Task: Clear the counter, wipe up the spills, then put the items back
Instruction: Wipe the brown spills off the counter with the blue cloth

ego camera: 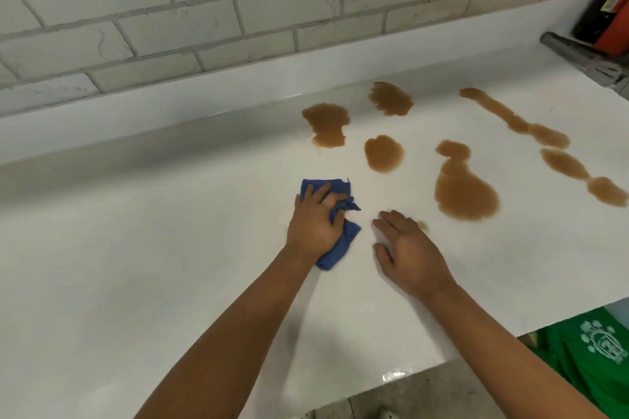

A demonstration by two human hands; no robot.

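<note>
White counter [170, 282], glossy, raised lip along the back edge. Brown spills [464, 194] sit at 12 to 3 o'clock: two blotches near the back, one round puddle in front of them, a large bulb-shaped puddle at about 2, and a chain of patches running toward 3. Blue cloth [340, 248] lies crumpled near centre, apart from the puddles. A dark tray-like edge [578, 56] rests at the far 2 o'clock corner.

Blue cloth [335, 238] partly hidden under left hand [315, 223]; orange-black items [609, 10] cut off right.
</note>
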